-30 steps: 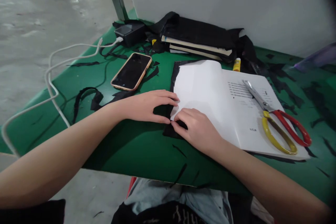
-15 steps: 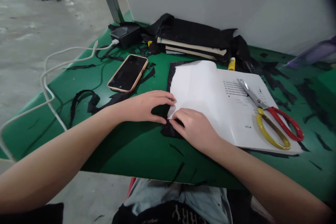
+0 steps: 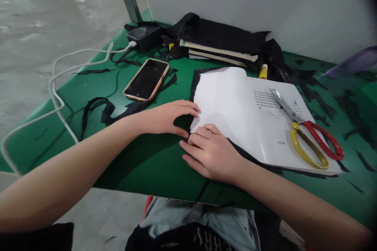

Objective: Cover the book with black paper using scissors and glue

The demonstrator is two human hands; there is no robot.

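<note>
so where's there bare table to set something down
Bare green table shows near the front edge, between left arm and right hand; a smaller patch lies between the phone and open book. Crowded: the back, with black box, cloth and books; the right side, with scraps; the book's right page, under scissors.

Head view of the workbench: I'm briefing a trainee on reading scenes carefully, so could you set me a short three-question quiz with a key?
1. Which thing lies across the printed page of the open book?
a) a white cable
b) a pair of scissors
c) a roll of tape

2. True or false: the phone lies screen up, to the left of the book.

3. Short answer: which of the person's hands is nearer to the scissors?

Key:
1. b
2. True
3. The right hand
</note>
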